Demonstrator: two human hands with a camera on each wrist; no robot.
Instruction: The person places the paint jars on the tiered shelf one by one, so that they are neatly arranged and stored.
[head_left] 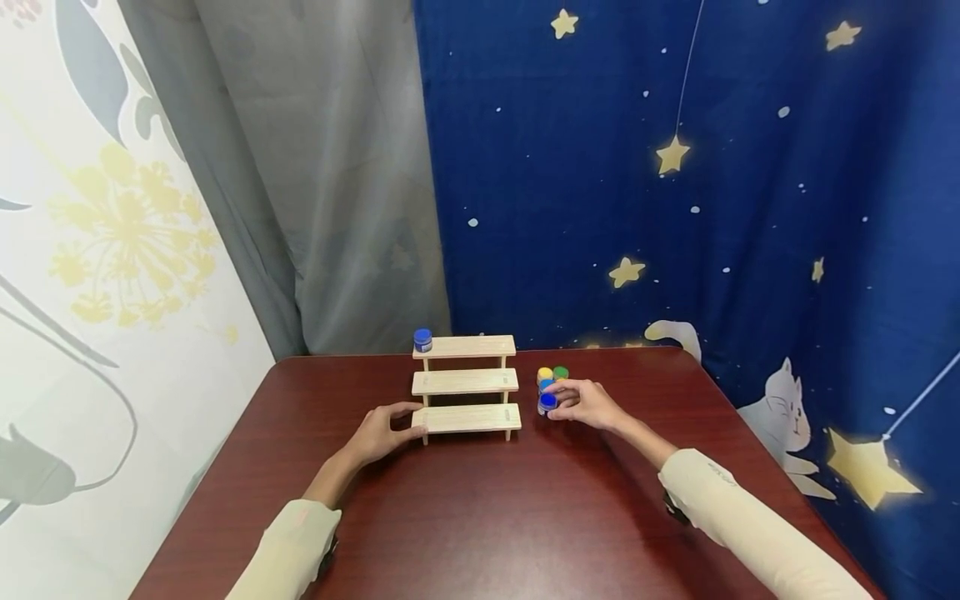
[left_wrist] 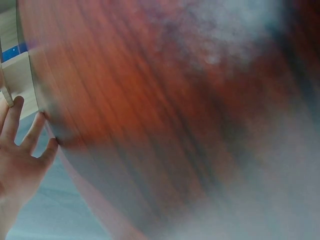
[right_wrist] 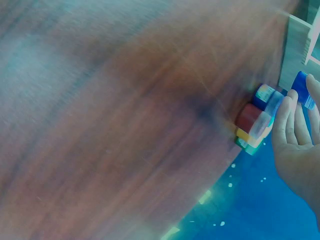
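Observation:
A three-step wooden display stand (head_left: pixel 465 382) sits on the table, with a blue-lidded paint pot (head_left: pixel 423 340) on the left end of its top step. My left hand (head_left: pixel 381 435) holds the left end of the lowest step, thumb at the front and fingers behind. In the left wrist view, the fingertips (left_wrist: pixel 19 100) reach the step's edge. To the right of the stand, my right hand (head_left: pixel 588 406) pinches a dark-blue paint pot (head_left: pixel 548 402) between thumb and fingers. Several other pots cluster just behind, including a yellow-lidded pot (head_left: pixel 545 375) and a green-lidded pot (head_left: pixel 561 372).
The reddish-brown table (head_left: pixel 480 517) runs back to a grey curtain (head_left: pixel 352 208) and a blue star-patterned curtain (head_left: pixel 555 183). In the right wrist view, a red pot (right_wrist: pixel 248 119) stands among the cluster near the table's edge.

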